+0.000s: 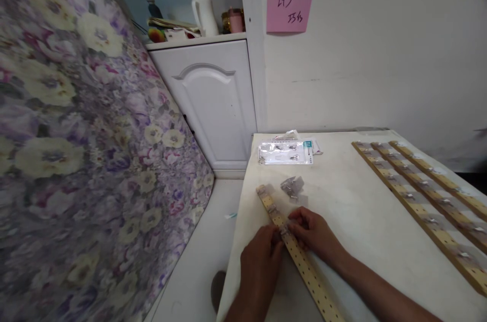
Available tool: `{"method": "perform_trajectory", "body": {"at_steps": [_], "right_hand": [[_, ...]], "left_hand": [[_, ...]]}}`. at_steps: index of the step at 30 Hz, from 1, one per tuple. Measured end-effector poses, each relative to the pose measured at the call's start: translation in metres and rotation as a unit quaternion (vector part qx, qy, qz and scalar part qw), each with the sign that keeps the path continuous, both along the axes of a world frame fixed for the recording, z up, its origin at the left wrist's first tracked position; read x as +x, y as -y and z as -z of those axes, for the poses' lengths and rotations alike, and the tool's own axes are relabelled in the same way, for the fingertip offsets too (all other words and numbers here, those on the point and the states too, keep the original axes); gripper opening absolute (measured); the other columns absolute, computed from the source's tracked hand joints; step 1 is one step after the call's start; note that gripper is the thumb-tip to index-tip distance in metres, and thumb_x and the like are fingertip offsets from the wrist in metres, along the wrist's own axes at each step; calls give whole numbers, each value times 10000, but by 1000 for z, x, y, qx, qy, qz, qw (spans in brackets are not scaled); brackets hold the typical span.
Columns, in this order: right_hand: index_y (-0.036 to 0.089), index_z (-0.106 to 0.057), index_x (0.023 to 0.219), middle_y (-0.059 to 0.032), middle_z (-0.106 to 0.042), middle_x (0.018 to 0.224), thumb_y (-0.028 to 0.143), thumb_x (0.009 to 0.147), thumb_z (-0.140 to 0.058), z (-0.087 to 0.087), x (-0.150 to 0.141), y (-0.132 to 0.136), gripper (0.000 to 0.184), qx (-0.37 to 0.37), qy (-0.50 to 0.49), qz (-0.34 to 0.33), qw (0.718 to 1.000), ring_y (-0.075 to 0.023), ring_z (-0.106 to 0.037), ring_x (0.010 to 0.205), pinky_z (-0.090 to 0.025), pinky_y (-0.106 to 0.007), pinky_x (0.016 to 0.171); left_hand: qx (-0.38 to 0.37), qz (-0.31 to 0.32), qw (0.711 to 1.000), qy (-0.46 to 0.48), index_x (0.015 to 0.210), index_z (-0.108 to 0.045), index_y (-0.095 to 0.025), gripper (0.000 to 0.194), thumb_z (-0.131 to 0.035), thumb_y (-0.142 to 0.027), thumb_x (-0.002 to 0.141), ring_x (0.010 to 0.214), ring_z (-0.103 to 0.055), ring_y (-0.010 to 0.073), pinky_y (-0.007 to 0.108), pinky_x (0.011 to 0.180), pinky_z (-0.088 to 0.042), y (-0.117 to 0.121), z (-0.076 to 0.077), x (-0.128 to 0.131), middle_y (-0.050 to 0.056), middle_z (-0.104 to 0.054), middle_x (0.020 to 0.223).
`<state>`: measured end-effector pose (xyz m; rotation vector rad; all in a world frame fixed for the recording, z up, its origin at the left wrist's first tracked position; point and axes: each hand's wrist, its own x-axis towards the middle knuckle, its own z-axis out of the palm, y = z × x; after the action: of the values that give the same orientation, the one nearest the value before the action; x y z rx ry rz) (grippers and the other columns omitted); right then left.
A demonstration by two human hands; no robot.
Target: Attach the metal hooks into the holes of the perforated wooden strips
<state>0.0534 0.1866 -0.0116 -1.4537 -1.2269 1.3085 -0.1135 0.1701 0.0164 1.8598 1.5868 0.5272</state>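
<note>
A long, pale wooden strip (304, 263) with rows of small holes lies slantwise near the left edge of the white table. My left hand (261, 256) is at its left side, with bent fingertips pinched against the edge. From the right, my right hand (314, 233) pinches a small metal piece (284, 231) with clear plastic, at the strip's surface. Another small metal piece (271, 208) sits farther up the strip. Just beyond my right hand is a small heap of metal pieces in clear plastic (292, 186). My fingers partly hide what they grip.
Three similar strips (409, 195) fitted with metal pieces and clear plastic lie on the right of the table. A clear blister pack (285, 153) rests at the back left. A floral curtain (95, 159) hangs left, near a white cabinet (213, 104). A pink note (291, 0) is on the wall.
</note>
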Motion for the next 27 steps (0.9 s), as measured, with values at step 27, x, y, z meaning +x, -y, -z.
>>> {"method": "perform_trajectory", "body": {"at_steps": [27], "right_hand": [[194, -528, 849, 81, -502, 567, 248, 743, -563, 2, 1, -2, 124, -7, -1, -7, 1000, -67, -475, 385, -358, -184, 374]], "left_hand": [[11, -2, 1000, 9, 1014, -617, -279, 241, -500, -263, 804, 814, -607, 167, 257, 728, -416, 1, -2, 2, -15, -689, 923]]}}
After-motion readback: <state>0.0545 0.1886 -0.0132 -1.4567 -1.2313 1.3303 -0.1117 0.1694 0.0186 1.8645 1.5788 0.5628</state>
